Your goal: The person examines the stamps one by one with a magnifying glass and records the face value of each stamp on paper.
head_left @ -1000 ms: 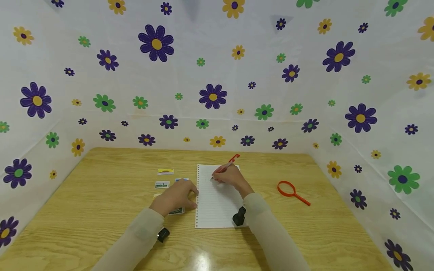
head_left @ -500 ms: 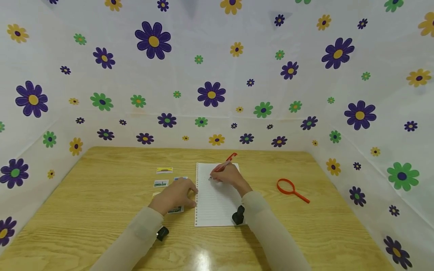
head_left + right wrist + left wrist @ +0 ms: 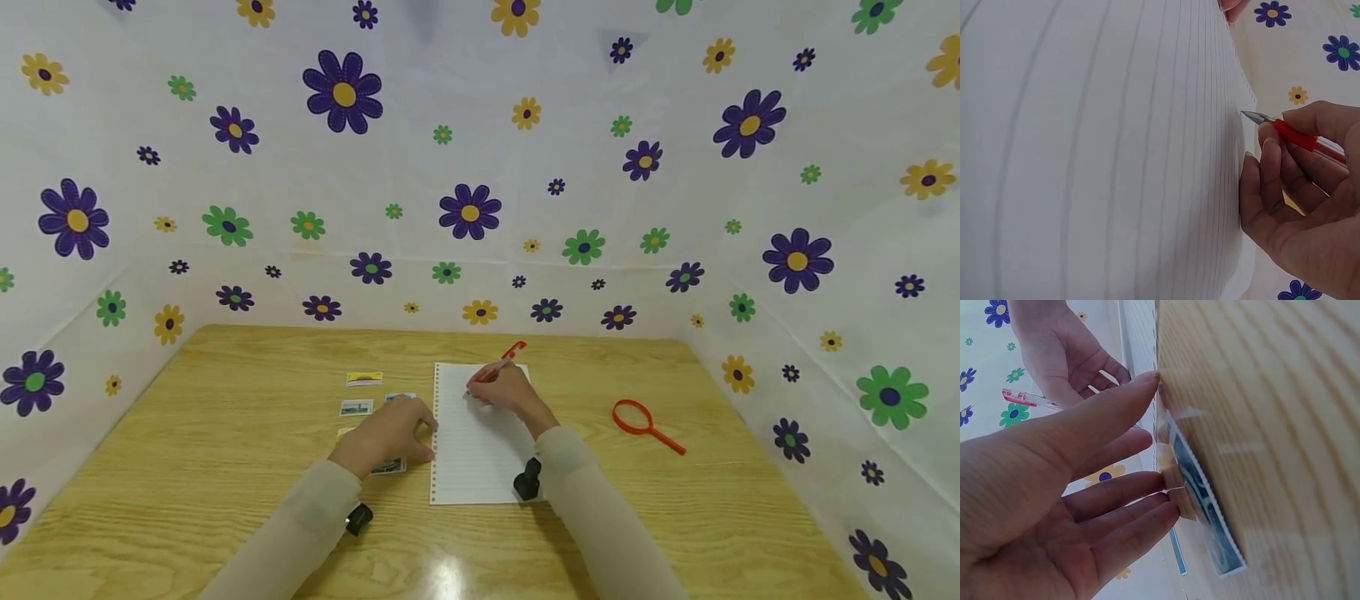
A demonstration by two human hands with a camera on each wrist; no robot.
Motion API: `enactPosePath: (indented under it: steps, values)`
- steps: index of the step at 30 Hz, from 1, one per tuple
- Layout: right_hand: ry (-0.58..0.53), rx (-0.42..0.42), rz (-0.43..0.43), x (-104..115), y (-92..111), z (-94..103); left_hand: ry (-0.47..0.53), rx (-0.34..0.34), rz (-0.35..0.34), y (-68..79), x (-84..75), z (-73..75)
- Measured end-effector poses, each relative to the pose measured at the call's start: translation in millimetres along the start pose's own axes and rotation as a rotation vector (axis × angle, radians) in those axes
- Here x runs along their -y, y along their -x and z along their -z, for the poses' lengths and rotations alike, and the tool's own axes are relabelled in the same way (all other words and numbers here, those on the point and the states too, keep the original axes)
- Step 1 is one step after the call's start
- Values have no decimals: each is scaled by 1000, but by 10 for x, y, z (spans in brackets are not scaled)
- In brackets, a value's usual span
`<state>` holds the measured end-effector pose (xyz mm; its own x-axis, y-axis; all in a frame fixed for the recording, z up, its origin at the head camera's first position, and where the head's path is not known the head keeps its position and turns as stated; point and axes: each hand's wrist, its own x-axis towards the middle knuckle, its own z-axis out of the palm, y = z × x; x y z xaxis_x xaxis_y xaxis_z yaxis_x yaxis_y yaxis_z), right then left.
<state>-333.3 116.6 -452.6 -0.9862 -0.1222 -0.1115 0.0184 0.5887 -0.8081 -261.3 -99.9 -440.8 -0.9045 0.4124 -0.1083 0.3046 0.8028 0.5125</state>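
My right hand (image 3: 512,392) pinches a red-gripped clear pen (image 3: 1297,134) between thumb and fingers. Its metal tip meets the upper left part of a lined, hole-punched sheet of paper (image 3: 480,467). The right wrist view shows the little-finger side of that hand lying on the sheet. My left hand (image 3: 382,435) rests at the sheet's left edge, thumb and index finger spread apart at the margin. Under and beside it lie small picture stamps; one with a perforated edge, a dark green stamp (image 3: 1200,494), sits close by the fingertips in the left wrist view. The left hand partly hides several of them.
A yellow stamp (image 3: 364,379) and a pale landscape stamp (image 3: 356,407) lie left of the paper. To the right is a red magnifying glass (image 3: 633,417). White flowered cloth (image 3: 420,167) closes off the back and sides of the wooden table (image 3: 187,467).
The pen and right hand shift only slightly over the upper part of the sheet, and the pen's tilt changes a little. My left hand stays at the paper's edge.
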Motion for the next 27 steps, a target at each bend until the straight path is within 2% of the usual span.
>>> enactPosePath:
  steps: [12, 15, 19, 23, 27]
  values:
    - [-18, 41, 34, -18, -2, 24, -1, -2, 1, -4, 7, -3]
    - [21, 58, 60, -29, 15, 53, 2, -2, 1, -4, 20, -19]
    - [74, 73, 136, -67, 12, 102, 0, -6, 2, 5, 31, -19]
    - [110, 91, 278, -94, 11, 175, -8, -4, 19, 16, 25, -11]
    - [207, 83, 392, -67, 73, 292, -10, -4, 18, 6, 18, -9]
